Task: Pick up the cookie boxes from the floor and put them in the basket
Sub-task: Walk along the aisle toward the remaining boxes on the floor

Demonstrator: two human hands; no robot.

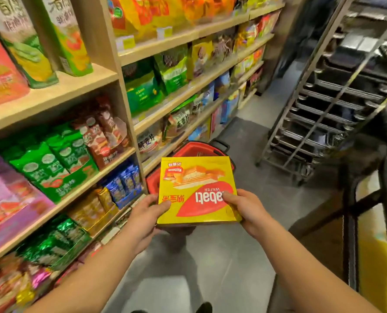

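A flat yellow wafer cookie box (pixel 197 188) with a red oval label is held level in front of me, its print upside down to my view. My left hand (pixel 146 214) grips its near left corner, thumb on top. My right hand (pixel 244 210) grips its near right corner, thumb pressed on the label. Right behind and below the box stands a red shopping basket (pixel 189 150) on the grey floor; the box hides most of its inside.
Wooden shelves (pixel 79 86) packed with snack bags and boxes run along the left. A metal tray rack (pixel 323 123) stands at the right. A dark-framed glass cabinet (pixel 368 222) is close on the right. Grey floor (pixel 210 267) lies between them.
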